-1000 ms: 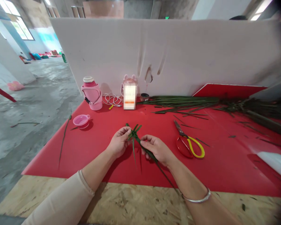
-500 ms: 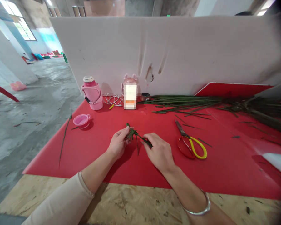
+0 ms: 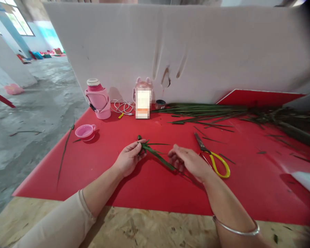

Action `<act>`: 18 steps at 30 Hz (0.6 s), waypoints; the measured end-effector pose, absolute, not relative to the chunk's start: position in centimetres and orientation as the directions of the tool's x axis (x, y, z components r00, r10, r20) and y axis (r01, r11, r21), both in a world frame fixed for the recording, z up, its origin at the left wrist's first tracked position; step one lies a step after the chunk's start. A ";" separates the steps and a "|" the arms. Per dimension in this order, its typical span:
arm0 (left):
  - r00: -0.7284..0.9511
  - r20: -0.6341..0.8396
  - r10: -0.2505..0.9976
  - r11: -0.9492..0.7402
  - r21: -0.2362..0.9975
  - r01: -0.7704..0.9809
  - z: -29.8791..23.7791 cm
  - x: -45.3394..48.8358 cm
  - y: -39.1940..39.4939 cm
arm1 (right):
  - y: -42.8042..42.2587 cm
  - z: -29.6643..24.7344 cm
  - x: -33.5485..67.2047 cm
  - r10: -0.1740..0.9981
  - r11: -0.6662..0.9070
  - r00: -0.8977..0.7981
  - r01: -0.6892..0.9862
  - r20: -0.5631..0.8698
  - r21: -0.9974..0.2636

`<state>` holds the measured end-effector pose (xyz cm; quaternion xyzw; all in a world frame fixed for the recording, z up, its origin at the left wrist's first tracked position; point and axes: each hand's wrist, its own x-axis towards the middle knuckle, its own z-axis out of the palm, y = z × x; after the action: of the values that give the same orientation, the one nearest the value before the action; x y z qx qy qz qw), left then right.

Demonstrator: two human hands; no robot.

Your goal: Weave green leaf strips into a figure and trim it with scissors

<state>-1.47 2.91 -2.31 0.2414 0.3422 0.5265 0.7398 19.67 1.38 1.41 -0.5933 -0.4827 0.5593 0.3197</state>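
My left hand (image 3: pixel 130 156) is closed, thumb against fingers, on a small bundle of folded green leaf strips (image 3: pixel 142 144). Long loose ends, one wide and others thin, stick out of it to the right. Just beyond the wide strip's tip is my right hand (image 3: pixel 187 160), its fingers loosely bent and apart, with nothing visible in its grasp. Scissors (image 3: pixel 218 164) with one yellow and one red handle lie beside the right hand, which partly covers the red handle.
Long green leaves (image 3: pixel 206 110) lie along the white board (image 3: pixel 113 41) at the back. A pink bottle (image 3: pixel 99 103), a pink cup (image 3: pixel 85 132), a white cable (image 3: pixel 121 106) and a lit phone (image 3: pixel 143 103) stand or lie on the red tabletop (image 3: pixel 134 193).
My right hand has let go of the leaf strips and moved right, its fingers loosening. The long ends now spread out freely. My left hand keeps its hold. The view has tilted down slightly.
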 end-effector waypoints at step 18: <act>0.159 -0.267 0.951 0.305 0.708 -0.637 -2.3 -1.1 2.8 | 0.0 1.6 18.8 0.808 -0.271 -0.391 0.417 -0.440 -0.868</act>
<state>-1.06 2.81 -2.29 0.2235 0.3510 0.5454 0.7276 18.85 0.04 1.61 -0.5268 -0.5812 0.5983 0.1636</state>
